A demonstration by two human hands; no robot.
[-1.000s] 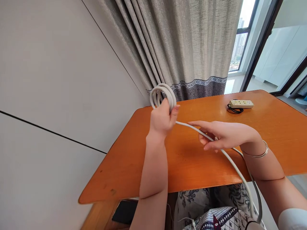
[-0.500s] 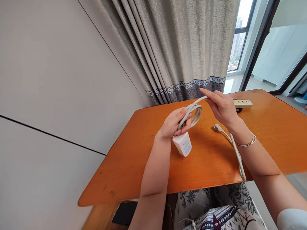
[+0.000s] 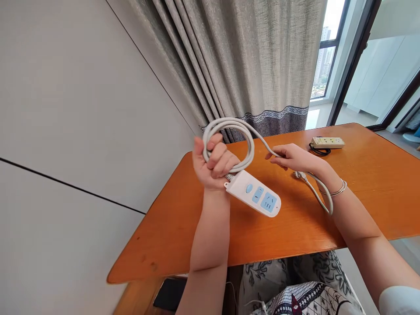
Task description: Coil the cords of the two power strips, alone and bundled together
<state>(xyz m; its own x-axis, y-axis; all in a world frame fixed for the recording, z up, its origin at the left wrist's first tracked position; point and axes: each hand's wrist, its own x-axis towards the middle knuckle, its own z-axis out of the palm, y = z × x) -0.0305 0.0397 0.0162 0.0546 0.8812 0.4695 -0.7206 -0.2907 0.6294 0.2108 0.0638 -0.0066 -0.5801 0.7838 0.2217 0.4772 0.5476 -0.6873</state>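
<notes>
My left hand [image 3: 216,162] is wrapped round several loops of white cable [image 3: 250,151], raised over the table. From it hangs a white power strip [image 3: 252,192] with blue sockets, its face tilted toward me. My right hand [image 3: 288,156], to the right, pinches the same cable between thumb and fingers. Past that hand the cable runs under my right wrist, bends near the table's front and turns back to its plug [image 3: 299,175], which lies on the wooden table [image 3: 170,223].
A second power strip [image 3: 328,142] with a black cord lies at the table's back right. Behind stands a grey curtain [image 3: 262,57], with a wall on the left. A dark phone-like object [image 3: 170,293] is below the front edge.
My left hand has turned and moved left, showing the strip's socket face and wider loops. My right hand has moved lower, and the cable's trailing bend has drawn back from the table's front edge.
</notes>
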